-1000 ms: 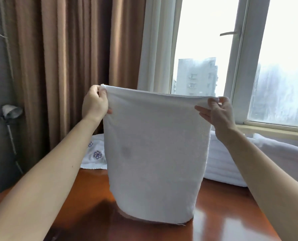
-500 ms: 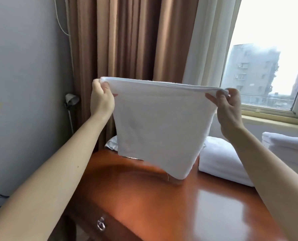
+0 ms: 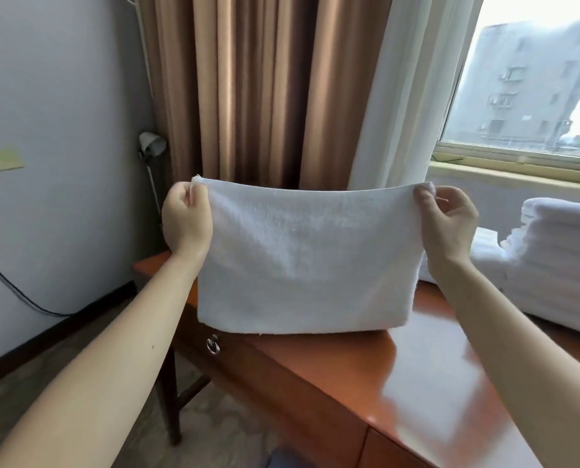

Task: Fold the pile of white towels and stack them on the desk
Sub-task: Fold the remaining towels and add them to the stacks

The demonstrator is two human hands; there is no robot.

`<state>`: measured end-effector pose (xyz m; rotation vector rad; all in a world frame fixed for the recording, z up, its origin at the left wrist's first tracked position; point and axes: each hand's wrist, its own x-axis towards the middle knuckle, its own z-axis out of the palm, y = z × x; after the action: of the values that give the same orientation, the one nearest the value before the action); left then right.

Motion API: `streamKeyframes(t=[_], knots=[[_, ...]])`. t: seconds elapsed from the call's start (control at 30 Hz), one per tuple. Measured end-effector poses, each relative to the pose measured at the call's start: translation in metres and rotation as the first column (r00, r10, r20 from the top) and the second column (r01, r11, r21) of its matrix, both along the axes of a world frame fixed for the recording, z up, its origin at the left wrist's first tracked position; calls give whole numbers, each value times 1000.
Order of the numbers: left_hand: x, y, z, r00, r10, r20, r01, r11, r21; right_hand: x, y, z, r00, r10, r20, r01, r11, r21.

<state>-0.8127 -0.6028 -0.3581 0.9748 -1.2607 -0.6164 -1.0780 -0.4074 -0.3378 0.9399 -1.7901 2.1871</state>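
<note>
A folded white towel (image 3: 307, 261) hangs stretched flat over the left end of the wooden desk (image 3: 349, 366), its lower edge close to the desktop; whether it touches is unclear. The left hand (image 3: 187, 221) pinches the top left corner, fingers curled together on the cloth; the right hand (image 3: 449, 224) pinches the top right corner likewise. A stack of folded towels (image 3: 559, 258) sits on the desk's right. Brown curtains (image 3: 258, 89) hang behind
</note>
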Motion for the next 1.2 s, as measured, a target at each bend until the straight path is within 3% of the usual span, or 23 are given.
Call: streamKeyframes(t=[0.17,0.33,0.6,0.83,1.03,1.13,1.2], knots=[[10,-1,-47,996,-14,83,6,995,96,7,-10,-52,997,34,62,-43,987,152],[11,-18,-84,949,-78,307,4,972,233,1,-25,-86,996,19,91,-51,934,353],[2,-43,-132,776,-228,588,4,934,358,-25,-37,-142,993,20,119,-99,696,711],[-4,-52,-134,737,-229,636,-13,936,352,-29,-43,-146,999,30,-15,-9,670,742],[-7,-58,-134,706,-233,669,-3,943,332,-34,-56,-143,994,11,-107,82,563,822],[-11,-61,-132,620,-223,752,-54,944,324,-40,-61,-144,987,-2,-164,143,494,857],[-14,-63,-128,499,-209,841,-124,943,308,-44,-64,-146,974,-4,-227,206,437,875]])
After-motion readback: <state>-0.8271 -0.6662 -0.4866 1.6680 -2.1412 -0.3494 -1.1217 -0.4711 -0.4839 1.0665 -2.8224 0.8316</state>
